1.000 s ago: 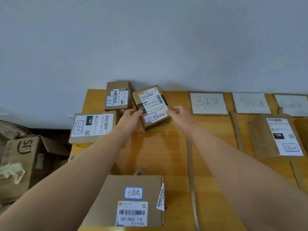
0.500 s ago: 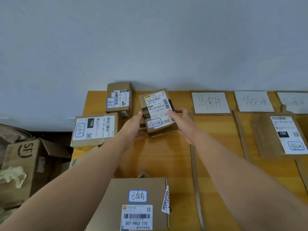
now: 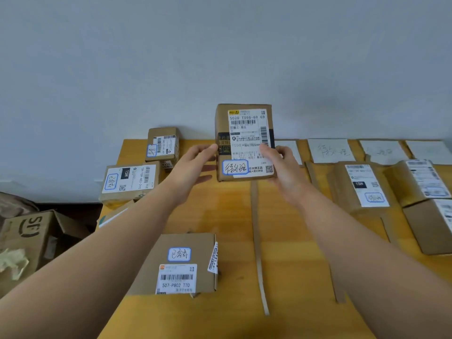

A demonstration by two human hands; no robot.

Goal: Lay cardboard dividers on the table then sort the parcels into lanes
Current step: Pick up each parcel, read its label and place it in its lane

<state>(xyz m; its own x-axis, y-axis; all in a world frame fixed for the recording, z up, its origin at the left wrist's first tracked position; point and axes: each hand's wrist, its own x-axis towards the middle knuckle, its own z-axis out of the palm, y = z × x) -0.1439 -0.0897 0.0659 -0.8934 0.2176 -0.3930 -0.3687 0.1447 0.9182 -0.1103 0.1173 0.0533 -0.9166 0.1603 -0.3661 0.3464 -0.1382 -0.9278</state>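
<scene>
In the head view, a person is lifting a parcel (image 3: 245, 143) above the table (image 3: 220, 211) at frame centre, the left hand (image 3: 193, 167) pressing its left edge with fingers spread loosely and the right hand (image 3: 283, 167) wrapping its right edge, fingers behind and hidden. The parcel is standing with its long axis upright in the frame, label facing the camera, both hands about equally near. The lanes it likely belongs in are lying to the right of the fingers, past the nearest divider (image 3: 256, 241), so the coming move looks to be a carry rightward. Three parcels are sitting unsorted left of that divider: one at lower centre (image 3: 181, 263), two at upper left (image 3: 130, 181) (image 3: 163, 144). At least three more are resting in lanes at right (image 3: 362, 187) (image 3: 420, 182) (image 3: 430, 226). Three strips are showing, counting two further right (image 3: 311, 172) (image 3: 337, 285), and four blurred white lane cards (image 3: 330, 150) are lining the back edge, with a fifth partly hidden behind the right hand.
</scene>
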